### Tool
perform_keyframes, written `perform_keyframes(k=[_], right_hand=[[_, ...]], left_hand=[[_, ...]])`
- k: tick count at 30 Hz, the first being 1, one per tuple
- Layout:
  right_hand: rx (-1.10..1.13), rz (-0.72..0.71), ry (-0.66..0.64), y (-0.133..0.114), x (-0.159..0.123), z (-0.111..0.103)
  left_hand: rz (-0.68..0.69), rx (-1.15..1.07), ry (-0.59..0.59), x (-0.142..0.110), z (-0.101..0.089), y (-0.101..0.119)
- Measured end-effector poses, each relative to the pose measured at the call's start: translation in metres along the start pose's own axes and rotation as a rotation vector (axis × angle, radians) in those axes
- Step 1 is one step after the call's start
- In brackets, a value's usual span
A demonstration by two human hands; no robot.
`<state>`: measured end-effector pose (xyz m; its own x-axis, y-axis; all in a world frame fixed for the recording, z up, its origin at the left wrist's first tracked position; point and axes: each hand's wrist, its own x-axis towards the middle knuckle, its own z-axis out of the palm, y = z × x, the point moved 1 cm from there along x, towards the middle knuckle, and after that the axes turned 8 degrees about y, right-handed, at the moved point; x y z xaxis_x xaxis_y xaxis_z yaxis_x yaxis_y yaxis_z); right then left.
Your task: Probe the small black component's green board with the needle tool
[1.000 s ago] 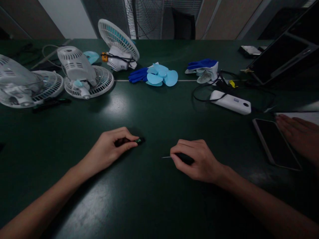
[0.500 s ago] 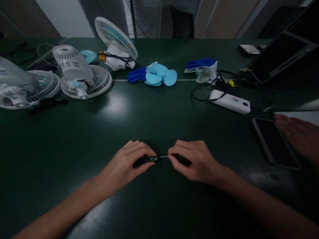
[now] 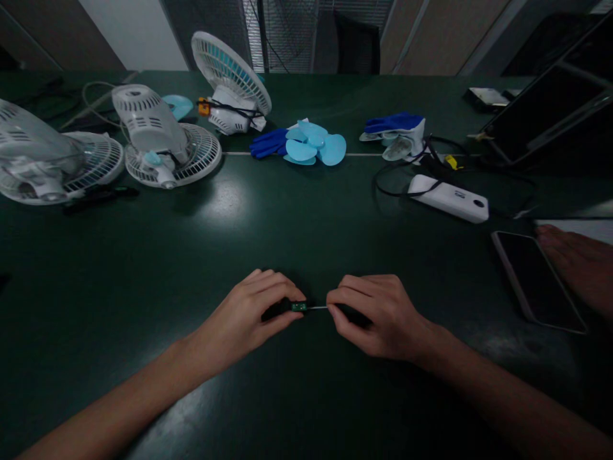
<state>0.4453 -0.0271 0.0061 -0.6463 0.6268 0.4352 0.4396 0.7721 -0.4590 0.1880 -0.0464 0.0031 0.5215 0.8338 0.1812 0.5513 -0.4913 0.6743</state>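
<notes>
My left hand (image 3: 258, 303) pinches a small dark piece with a green, circuit-board-like face (image 3: 299, 306) between thumb and fingertips, just above or on the dark green table. My right hand (image 3: 376, 313) is wrapped round a screwdriver (image 3: 317, 308). Its thin metal shaft points left, and its dark handle lies mostly hidden in the fingers. The shaft's tip meets the right end of the small piece, or nearly so; whether it is in contact I cannot tell. Both hands are close together at the table's middle.
White fans (image 3: 148, 128) stand and lie at the left and back. A light-blue fan blade (image 3: 313, 144) rests by blue gloves (image 3: 269, 143). More gloves (image 3: 395, 131), a white power bank-like box (image 3: 449, 197) with a cable, and a phone (image 3: 537, 278) lie rightward. Another person's hand (image 3: 577, 265) is beside the phone.
My left hand has moved right and nearer to me, bringing the small piece up to the screwdriver's tip. My right hand has stayed almost in place.
</notes>
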Motion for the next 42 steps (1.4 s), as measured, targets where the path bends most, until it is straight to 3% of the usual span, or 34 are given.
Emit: perform_keyframes(k=[7, 12, 24, 27, 31, 36, 39, 42], right_hand=[[-0.059, -0.056, -0.041, -0.001, -0.001, 0.007], [0.060, -0.062, -0.070, 0.002, -0.001, 0.005], [0.054, -0.017, 0.025, 0.001, -0.002, 0.000], [0.059, -0.016, 0.047, 0.003, -0.003, -0.001], [0.083, -0.006, 0.061, 0.004, -0.002, -0.002], [0.079, 0.001, 0.059, 0.006, -0.003, -0.002], [0.081, 0.009, 0.045, 0.006, -0.004, -0.001], [0.084, 0.009, 0.043, 0.006, -0.004, -0.001]], left_hand=[[-0.010, 0.010, -0.012, -0.001, 0.000, 0.002], [-0.005, -0.004, -0.006, -0.001, 0.001, 0.000], [0.006, 0.008, -0.040, -0.003, -0.001, -0.004], [-0.003, 0.103, 0.002, -0.001, -0.022, -0.024], [-0.183, 0.358, 0.246, -0.009, -0.080, -0.082], [-0.434, 0.657, 0.592, -0.051, -0.148, -0.154], [-0.506, 0.666, 0.675, -0.068, -0.161, -0.169], [-0.435, 0.692, 0.646, -0.069, -0.158, -0.166]])
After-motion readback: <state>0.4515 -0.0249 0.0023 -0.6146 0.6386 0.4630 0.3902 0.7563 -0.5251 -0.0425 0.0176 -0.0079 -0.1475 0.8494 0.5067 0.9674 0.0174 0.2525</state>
